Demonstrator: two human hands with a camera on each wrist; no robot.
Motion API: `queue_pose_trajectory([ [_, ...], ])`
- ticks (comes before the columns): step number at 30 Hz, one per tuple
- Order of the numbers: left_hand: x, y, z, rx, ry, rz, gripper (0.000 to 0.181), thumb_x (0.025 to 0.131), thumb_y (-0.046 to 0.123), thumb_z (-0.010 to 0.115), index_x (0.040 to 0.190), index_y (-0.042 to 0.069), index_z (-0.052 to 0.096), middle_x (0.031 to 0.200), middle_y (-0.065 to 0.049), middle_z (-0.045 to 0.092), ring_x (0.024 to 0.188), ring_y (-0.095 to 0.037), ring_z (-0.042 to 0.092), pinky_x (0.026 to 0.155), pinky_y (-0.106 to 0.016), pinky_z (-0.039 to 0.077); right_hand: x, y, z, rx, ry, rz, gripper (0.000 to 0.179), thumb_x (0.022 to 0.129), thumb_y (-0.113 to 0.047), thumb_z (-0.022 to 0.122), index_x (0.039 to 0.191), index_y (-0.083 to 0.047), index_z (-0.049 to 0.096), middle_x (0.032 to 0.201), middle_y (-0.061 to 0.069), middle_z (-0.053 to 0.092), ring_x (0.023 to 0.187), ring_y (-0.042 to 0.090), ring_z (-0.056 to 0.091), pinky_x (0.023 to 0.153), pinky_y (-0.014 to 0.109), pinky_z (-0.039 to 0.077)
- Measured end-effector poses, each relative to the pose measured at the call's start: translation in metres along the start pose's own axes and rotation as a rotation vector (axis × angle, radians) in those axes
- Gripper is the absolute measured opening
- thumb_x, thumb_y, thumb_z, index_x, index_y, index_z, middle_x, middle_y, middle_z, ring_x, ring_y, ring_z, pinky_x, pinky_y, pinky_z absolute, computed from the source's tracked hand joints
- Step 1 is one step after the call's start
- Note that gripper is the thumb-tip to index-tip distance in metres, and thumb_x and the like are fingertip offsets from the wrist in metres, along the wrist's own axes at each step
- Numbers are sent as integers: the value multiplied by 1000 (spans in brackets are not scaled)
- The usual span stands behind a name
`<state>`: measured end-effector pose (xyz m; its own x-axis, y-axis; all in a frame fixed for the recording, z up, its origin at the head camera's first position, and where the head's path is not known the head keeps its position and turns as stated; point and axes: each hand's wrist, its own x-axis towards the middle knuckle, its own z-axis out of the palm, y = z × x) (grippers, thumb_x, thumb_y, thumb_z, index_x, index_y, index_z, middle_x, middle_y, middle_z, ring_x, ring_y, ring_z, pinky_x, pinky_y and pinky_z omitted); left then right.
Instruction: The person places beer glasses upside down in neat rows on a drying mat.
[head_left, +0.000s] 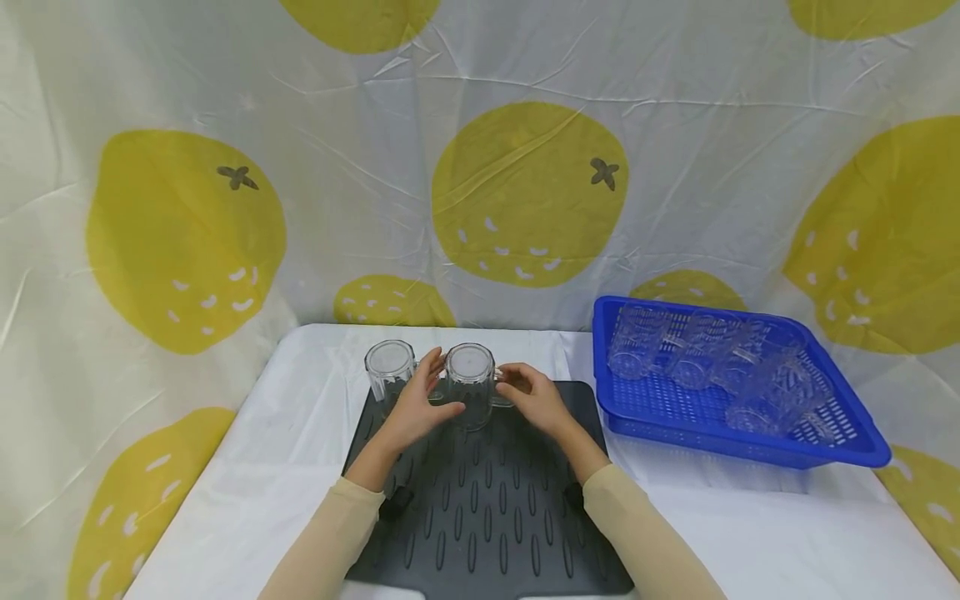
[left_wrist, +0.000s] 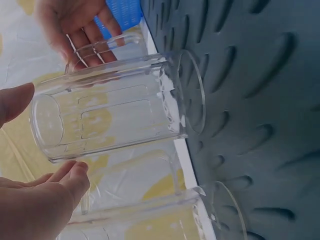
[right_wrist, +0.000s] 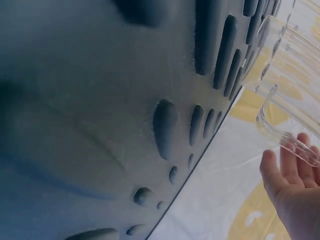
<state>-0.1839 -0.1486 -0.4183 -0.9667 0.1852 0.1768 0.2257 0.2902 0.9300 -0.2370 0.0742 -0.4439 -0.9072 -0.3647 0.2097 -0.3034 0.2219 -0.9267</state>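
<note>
A clear glass mug (head_left: 470, 392) stands upside down on a dark ridged mat (head_left: 480, 492), its handle (right_wrist: 272, 117) turned to the right. My left hand (head_left: 420, 404) is beside it on the left, thumb and fingers spread apart with nothing gripped. At the handle is my right hand (head_left: 534, 398), its fingers loosely bent near the glass and the thumb apart; whether they touch it is hard to tell. A second upside-down glass mug (head_left: 390, 371) stands to the left, partly behind my left hand.
On the right, a blue plastic basket (head_left: 720, 443) holds several clear glass mugs lying on their sides. White cloth (head_left: 247, 467) covers the table, and a curtain with yellow lemons (head_left: 532, 196) hangs behind.
</note>
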Motion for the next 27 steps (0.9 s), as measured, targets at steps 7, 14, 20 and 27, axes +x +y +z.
queue_pose_trajectory([
  [7,-44,-10,-6,40,8,-9,87,87,2,72,153,-2,17,153,-23,30,142,-36,27,114,-51,21,-4,14,-3,-63,40,5,47,94,-11,65,136,5,50,133,23,55,124,38,51,100,51,42],
  [14,-94,-12,-6,117,-11,-101,84,87,8,73,153,4,22,152,-15,36,141,-32,32,113,-49,26,-22,1,-7,-204,164,-44,49,92,-12,66,135,5,51,134,22,53,127,38,46,105,51,37],
  [20,-127,-7,-10,133,65,-131,80,88,16,74,152,5,26,150,-18,39,138,-35,36,110,-55,28,-44,-15,-15,-212,213,-61,44,94,-14,65,134,1,54,133,18,54,128,35,46,107,51,36],
  [27,-147,-12,-14,228,93,-231,80,89,22,74,150,1,28,148,-20,41,136,-39,37,107,-57,32,-64,-29,-25,-182,270,-57,41,94,-14,65,132,-2,56,132,16,56,127,33,46,107,49,35],
])
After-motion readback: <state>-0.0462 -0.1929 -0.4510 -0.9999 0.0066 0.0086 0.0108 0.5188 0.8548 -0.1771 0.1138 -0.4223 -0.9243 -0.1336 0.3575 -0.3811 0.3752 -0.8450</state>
